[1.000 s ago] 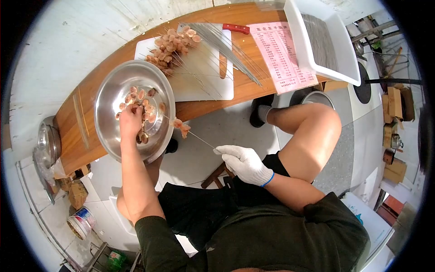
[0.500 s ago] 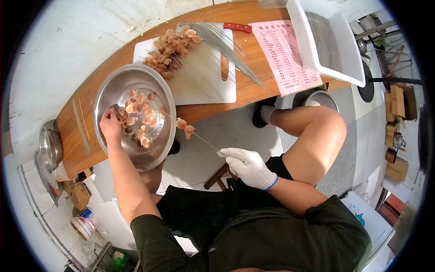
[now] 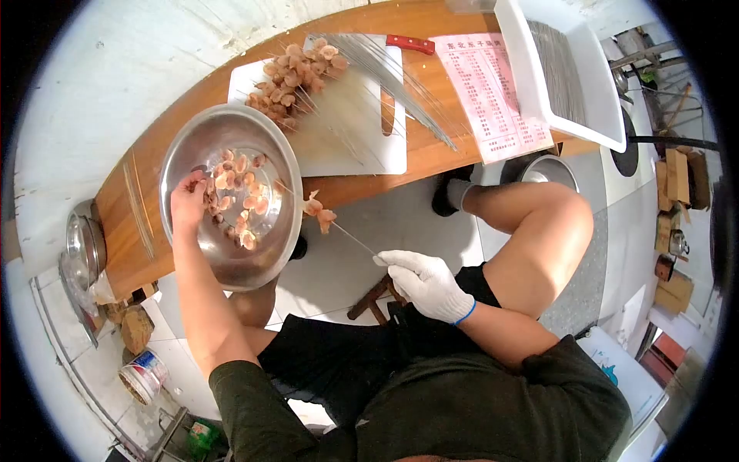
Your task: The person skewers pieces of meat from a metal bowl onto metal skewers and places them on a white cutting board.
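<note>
My bare left hand [image 3: 188, 204] reaches inside the metal bowl [image 3: 265, 269], fingers bent at the meat pieces [image 3: 250, 202] on its left side; what its fingertips hold is hidden. In a white knit glove, my right hand [image 3: 426, 285] is closed around the lower end of a thin metal skewer [image 3: 356, 240]. A few pink meat pieces [image 3: 320, 213] sit near the skewer's far end, just right of the bowl. Behind the bowl, loaded skewers [image 3: 289, 81] are heaped on a white cutting board [image 3: 339, 146].
Bare skewers [image 3: 408, 100] and a red-handled knife [image 3: 410, 44] lie at the board's upper right. A pink printed sheet [image 3: 496, 100] is beside a white bin [image 3: 616, 138] of skewers. Another metal bowl [image 3: 549, 171] stands below the table edge [image 3: 354, 183].
The view has shifted slightly. My left hand has moved a little within the bowl's left side. My right hand still holds the skewer in nearly the same pose.
</note>
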Available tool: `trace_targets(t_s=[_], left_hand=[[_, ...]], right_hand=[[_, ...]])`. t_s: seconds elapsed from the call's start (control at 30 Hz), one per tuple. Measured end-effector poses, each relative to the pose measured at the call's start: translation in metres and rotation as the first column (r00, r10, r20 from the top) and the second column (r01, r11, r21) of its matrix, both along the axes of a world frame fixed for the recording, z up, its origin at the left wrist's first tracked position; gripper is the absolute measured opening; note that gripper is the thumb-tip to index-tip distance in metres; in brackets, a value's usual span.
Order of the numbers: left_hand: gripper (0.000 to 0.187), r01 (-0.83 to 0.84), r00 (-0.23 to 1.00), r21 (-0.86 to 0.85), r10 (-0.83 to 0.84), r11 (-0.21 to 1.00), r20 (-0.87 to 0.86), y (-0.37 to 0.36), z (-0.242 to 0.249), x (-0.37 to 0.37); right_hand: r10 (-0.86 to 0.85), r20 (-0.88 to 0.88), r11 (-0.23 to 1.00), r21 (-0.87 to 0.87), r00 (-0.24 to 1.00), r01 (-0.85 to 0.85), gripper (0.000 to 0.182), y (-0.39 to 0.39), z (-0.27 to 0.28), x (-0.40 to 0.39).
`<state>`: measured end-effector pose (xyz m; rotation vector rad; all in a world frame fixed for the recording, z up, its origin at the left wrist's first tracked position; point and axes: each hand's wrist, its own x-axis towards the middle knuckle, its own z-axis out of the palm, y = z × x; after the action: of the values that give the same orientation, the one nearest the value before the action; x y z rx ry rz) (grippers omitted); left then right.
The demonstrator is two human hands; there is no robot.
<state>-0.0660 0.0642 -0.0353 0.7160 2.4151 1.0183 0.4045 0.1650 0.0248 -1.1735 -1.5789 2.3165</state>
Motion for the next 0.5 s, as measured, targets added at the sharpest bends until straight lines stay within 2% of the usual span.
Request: trace_targets(t_s=[0.1,0.13,0.23,0.27,0.4,0.5], left_hand=[[0.026,0.138,0.99,-0.312,-0.14,0.94,0.017,-0.006,0.034,0.018],[0.03,0.199,0.98,-0.383,-0.185,0.902,0.072,-0.012,0.036,0.018],[0.032,0.373,0.911,-0.59,-0.404,0.716,0.087,-0.026,0.041,0.03],[0.031,0.338,0.921,-0.652,-0.381,0.678,0.081,-0.029,0.042,0.039],[0.028,0.339,0.898,-0.736,-0.435,0.586,0.067,-0.03,0.038,0.062],[0.026,0.258,0.916,-0.688,-0.399,0.679,-0.051,-0.038,0.022,0.055]], right_hand=[[0.008,0.02,1.0,-0.024,1.0,-0.008,0.028,0.002,0.008,-0.003],[0.03,0.02,0.999,-0.046,0.999,-0.029,0.028,0.002,0.005,-0.001],[0.031,0.018,0.999,-0.045,0.999,-0.03,0.028,0.001,0.008,-0.002],[0.035,0.014,0.999,-0.041,0.999,-0.035,0.028,-0.001,0.006,-0.002],[0.045,0.018,0.998,-0.044,0.999,-0.044,0.029,-0.003,0.003,-0.002],[0.062,0.023,0.998,-0.033,0.998,-0.062,0.029,-0.003,0.004,-0.002]])
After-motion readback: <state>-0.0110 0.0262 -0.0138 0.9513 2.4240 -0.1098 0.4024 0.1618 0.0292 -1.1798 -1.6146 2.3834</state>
